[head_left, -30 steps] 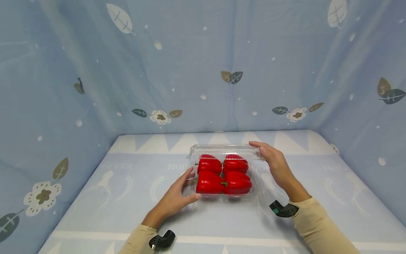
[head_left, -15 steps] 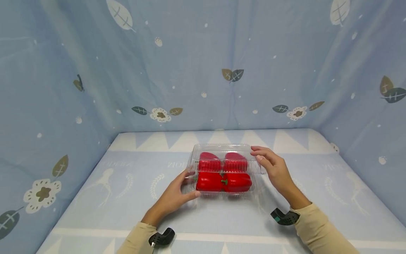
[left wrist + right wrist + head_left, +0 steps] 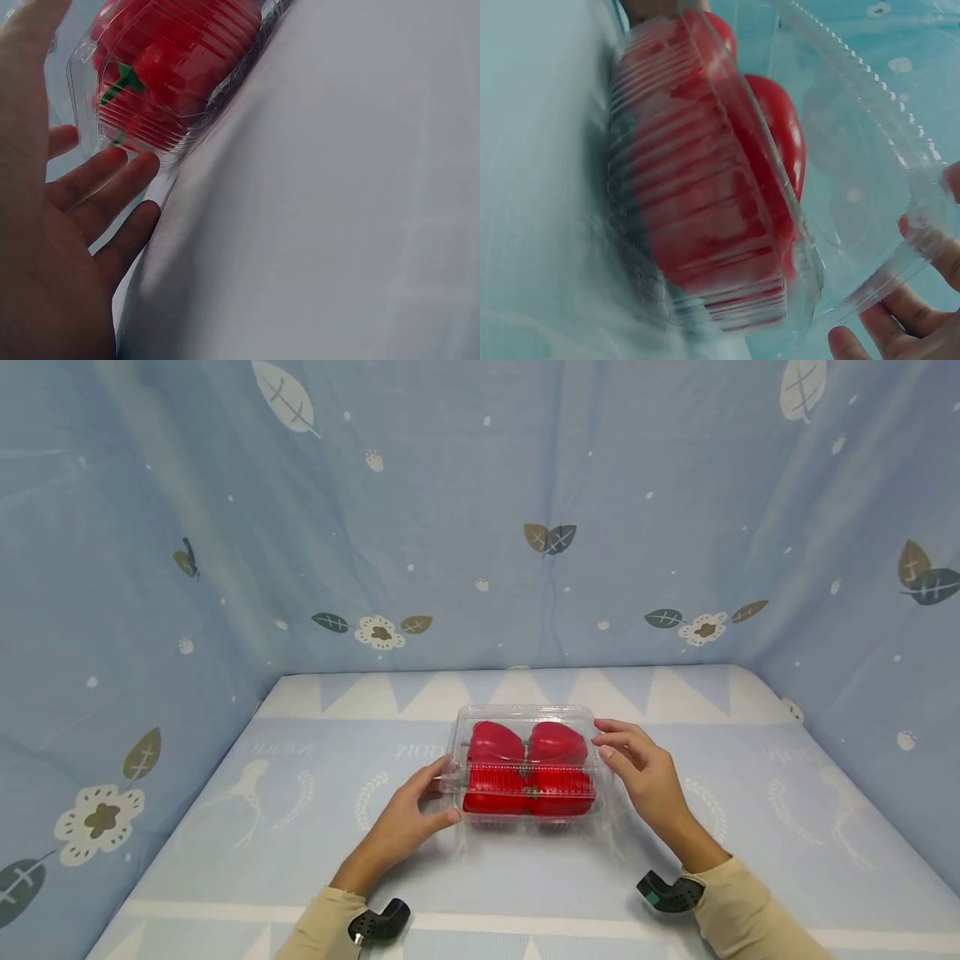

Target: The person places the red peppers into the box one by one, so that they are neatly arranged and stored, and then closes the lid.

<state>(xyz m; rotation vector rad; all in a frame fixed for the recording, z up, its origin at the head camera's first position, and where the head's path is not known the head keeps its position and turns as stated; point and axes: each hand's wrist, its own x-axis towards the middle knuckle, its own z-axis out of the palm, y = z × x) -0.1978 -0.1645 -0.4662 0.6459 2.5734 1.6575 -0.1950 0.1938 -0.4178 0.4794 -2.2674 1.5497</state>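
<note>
Several red bell peppers [image 3: 495,804] lie in a clear plastic clamshell container [image 3: 528,817] on the table. Its hinged lid [image 3: 855,172] slants over them, its front edge still apart from the base in the right wrist view. My right hand [image 3: 651,785] pinches the lid's right edge between thumb and fingers. At the container's left side, my left hand [image 3: 405,820] has its fingers loosely extended, the fingertips close to the ribbed wall in the left wrist view; whether they touch it I cannot tell. Green stems [image 3: 124,81] show through the plastic.
A pale patterned cloth covers the table [image 3: 525,877]. Blue curtains [image 3: 450,510] with leaf and flower prints rise behind it and at both sides. Black wrist devices [image 3: 381,922] sit at the beige cuffs.
The lid has swung down toward me over the peppers, the right hand moving slightly down and nearer with it. The left hand has shifted a little to the left.
</note>
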